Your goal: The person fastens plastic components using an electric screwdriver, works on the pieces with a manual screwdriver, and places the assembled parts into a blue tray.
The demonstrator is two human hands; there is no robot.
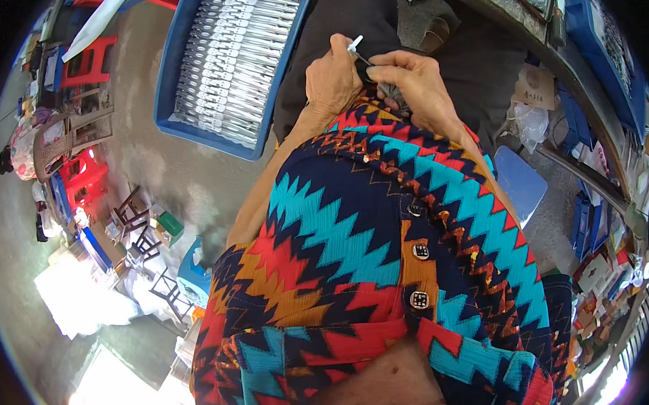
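Both hands meet over my dark-trousered lap. My left hand (pixel 333 75) is closed, its thumb and finger pinching a small slender piece with a white tip (pixel 355 44). Close beside it, my right hand (pixel 415 82) pinches the thin dark end of what seems to be the same piece. Below the right fingers, partly covered by them, sits a bundle of thin grey rods (pixel 394 93). To the left of my hands, a blue tray (pixel 264 136) holds many slender silver metal pieces (pixel 229 61) in neat rows, with white parts in the middle.
Red plastic stools (pixel 85 177) and a wicker chair (pixel 54 147) stand at the left. A bench edge (pixel 597 84) with blue bins (pixel 599 41) runs along the right. A blue panel (pixel 521 183) leans near my right arm. Small dark frames (pixel 145 242) lie at lower left.
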